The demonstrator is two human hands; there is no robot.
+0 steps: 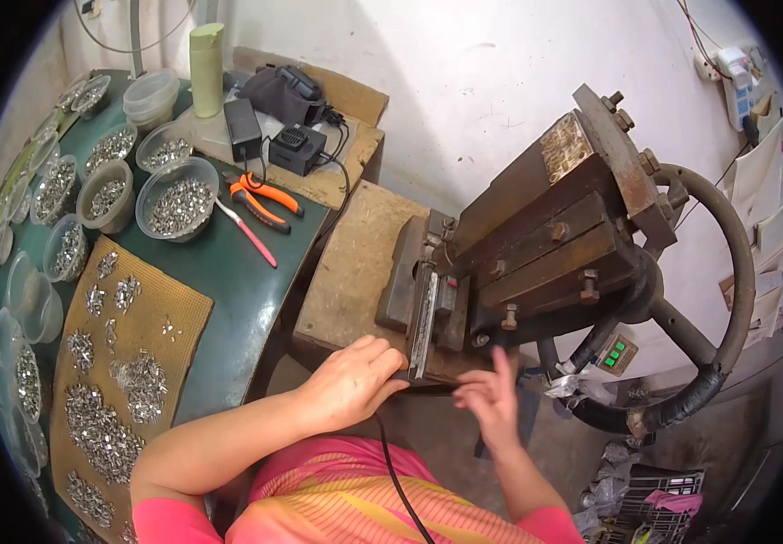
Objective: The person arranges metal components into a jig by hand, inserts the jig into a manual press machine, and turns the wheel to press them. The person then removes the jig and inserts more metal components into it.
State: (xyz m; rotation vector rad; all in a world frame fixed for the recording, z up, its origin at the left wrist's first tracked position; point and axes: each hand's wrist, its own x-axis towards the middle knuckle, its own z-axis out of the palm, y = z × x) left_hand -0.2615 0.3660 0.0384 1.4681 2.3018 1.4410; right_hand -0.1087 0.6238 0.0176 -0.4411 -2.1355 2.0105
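Observation:
My left hand point(355, 381) is closed, thumb and fingers pinched together at the near end of a long narrow metal strip point(424, 326). A small dark piece shows at the fingertips; what it is I cannot make out. The strip lies upright in the picture, along the bed of a heavy rusty hand press point(536, 245). To the right of the strip's near end, my right hand point(489, 399) hangs in the air with the index finger stretched out and the other fingers loosely bent. Nothing shows in it. A dark cable point(391, 462) runs down over my clothing.
The press's large handwheel point(743, 263) stands at right. On the green table point(251, 299) at left are plastic tubs point(176, 199) of small metal parts, orange-handled pliers point(264, 199) and a brown board point(178, 299) with heaps of parts. A wooden block point(346, 263) supports the press.

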